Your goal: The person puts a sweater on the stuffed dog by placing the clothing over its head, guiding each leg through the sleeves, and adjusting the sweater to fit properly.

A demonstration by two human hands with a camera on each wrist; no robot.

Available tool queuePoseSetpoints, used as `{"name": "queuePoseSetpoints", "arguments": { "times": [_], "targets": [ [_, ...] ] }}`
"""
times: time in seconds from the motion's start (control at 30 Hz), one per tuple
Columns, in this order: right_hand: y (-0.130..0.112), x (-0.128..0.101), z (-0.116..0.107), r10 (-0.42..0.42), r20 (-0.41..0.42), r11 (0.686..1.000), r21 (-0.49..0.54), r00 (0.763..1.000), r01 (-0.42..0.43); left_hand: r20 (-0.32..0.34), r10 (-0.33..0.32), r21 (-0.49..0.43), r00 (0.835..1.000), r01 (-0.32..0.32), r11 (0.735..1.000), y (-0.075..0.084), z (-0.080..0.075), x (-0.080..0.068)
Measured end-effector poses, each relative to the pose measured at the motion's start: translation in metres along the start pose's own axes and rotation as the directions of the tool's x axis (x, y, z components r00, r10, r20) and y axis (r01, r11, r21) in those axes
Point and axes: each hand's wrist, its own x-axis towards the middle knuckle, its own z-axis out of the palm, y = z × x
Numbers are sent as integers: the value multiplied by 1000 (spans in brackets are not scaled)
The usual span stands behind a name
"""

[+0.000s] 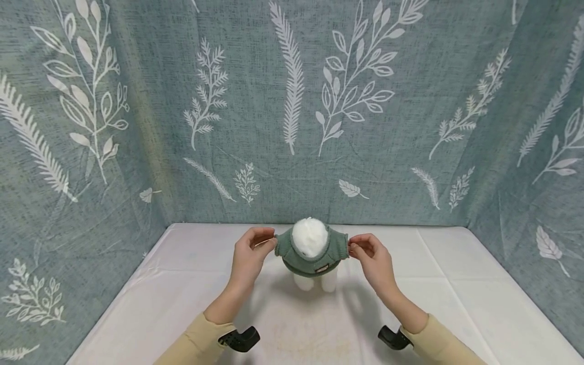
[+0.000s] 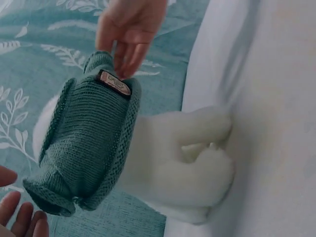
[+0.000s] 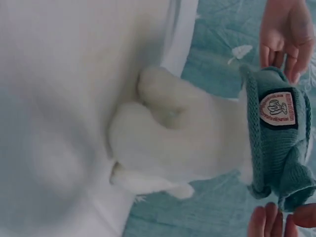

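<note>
A white plush toy stands on its legs on the table, facing away from no camera clearly enough to show its features. Around its upper part sits a green knitted sweater, with a small patch on one side and the round white top showing through the neck opening. My left hand pinches the cuff of the sleeve at left between thumb and fingertips. Opposite it, my right hand pinches the other sleeve's cuff. Both sleeves stick out sideways. Below the hem, the toy's white body is bare.
A white cloth covers the table. Blue-green curtains with white leaf prints rise behind it and at both sides. A black wrist device shows at the left sleeve, another at the right.
</note>
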Motion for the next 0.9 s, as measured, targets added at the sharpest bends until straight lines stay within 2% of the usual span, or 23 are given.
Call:
{"name": "queuePoseSetpoints", "arguments": {
  "times": [0.07, 0.1, 0.17, 0.23, 0.3, 0.33, 0.4, 0.5, 0.67, 0.9],
  "targets": [
    [-3, 1, 2, -124, -25, 990, -73, 992, 122, 4, 56, 31, 998, -56, 998, 0, 2, 0],
    [-4, 1, 3, -196, -28, 975, -115, 980, 191, 11, 82, 53, 997, -82, 995, 0, 3, 0],
    [-8, 2, 6, -337, -14, 923, -204, 941, 327, 38, 127, 101, 991, -130, 986, 0, 6, 1],
    [-11, 4, 10, -451, 27, 856, -272, 892, 440, 70, 149, 150, 986, -158, 976, -1, 9, 1],
    [-14, 5, 14, -524, 79, 790, -326, 848, 518, 101, 155, 173, 983, -170, 970, -2, 13, 2],
    [-15, 6, 16, -541, 107, 768, -342, 834, 541, 112, 153, 178, 982, -172, 969, -2, 15, 2],
    [-17, 7, 19, -551, 154, 744, -355, 820, 566, 123, 144, 193, 982, -166, 967, -2, 19, 2],
    [-17, 9, 22, -518, 201, 751, -358, 832, 554, 121, 130, 215, 984, -153, 964, -2, 24, 1],
    [-15, 11, 24, -474, 211, 769, -372, 855, 519, 118, 106, 237, 987, -131, 963, -2, 27, -1],
    [-15, 13, 21, -404, 255, 782, -402, 879, 476, 189, 12, 181, 982, -47, 982, -6, 23, 2]
  ]
}}
